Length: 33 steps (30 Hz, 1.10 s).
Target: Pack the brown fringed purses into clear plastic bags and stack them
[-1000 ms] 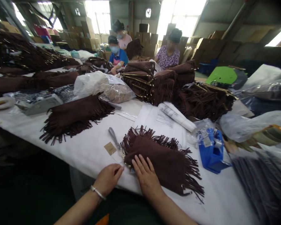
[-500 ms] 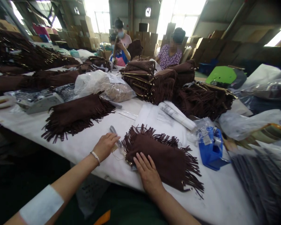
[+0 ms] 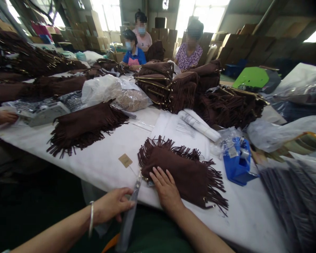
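A dark brown fringed bag [image 3: 184, 175] lies flat on the white-covered table, gold rings at its corners. My right hand [image 3: 168, 191] rests on its lower left part with the fingers spread. From the bag's left corner a grey, plastic-wrapped strip [image 3: 129, 221] hangs over the table's front edge. My left hand [image 3: 114, 205] pinches the strip's upper part between thumb and fingers. Beside that corner a small tan tag [image 3: 125, 160] lies on the table, joined by a thin string. Another brown fringed bag [image 3: 88, 124] lies further left.
Behind are a plastic-wrapped bundle [image 3: 116, 93] and piled brown bags [image 3: 171, 86]. A blue tape dispenser [image 3: 237, 161] and dark packets [image 3: 292, 200] stand right. Papers [image 3: 184, 130] lie mid-table. Another person's hand [image 3: 2, 118] is at far left; people sit across the table.
My left hand has moved down toward me, and the grey strip now points down past the table edge. The tan tag has come into plain view. Another person's hand has appeared at far left.
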Each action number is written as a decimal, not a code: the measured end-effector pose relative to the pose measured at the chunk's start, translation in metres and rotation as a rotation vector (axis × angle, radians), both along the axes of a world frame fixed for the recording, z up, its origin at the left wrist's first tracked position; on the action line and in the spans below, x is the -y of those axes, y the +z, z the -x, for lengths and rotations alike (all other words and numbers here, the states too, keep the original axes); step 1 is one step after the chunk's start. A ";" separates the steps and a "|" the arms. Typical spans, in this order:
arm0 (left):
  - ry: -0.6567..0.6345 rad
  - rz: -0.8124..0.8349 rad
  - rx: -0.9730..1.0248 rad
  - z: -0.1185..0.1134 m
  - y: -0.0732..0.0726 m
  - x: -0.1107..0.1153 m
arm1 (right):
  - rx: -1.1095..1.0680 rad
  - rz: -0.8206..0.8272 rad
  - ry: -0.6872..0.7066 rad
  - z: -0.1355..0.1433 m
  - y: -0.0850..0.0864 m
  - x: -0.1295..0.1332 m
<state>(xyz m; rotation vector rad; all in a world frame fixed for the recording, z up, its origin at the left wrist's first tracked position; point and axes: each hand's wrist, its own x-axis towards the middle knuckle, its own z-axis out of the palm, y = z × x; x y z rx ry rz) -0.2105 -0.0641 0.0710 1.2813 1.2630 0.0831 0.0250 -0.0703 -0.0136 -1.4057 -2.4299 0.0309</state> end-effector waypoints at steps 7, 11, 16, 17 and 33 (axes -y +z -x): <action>0.235 0.269 0.432 -0.067 -0.042 0.013 | -0.068 0.273 0.078 -0.007 0.033 -0.004; 0.232 0.153 0.293 -0.082 -0.048 0.016 | -0.049 0.417 0.088 -0.006 0.048 0.001; 0.090 -0.094 0.048 -0.057 -0.043 0.003 | 0.058 0.171 0.002 0.006 0.017 0.015; 0.087 -0.194 -0.011 -0.046 -0.041 -0.005 | 0.058 0.109 -0.012 0.008 0.009 0.017; -0.642 -1.259 -0.528 0.024 0.007 -0.104 | 0.006 -0.049 -0.036 0.010 -0.007 0.018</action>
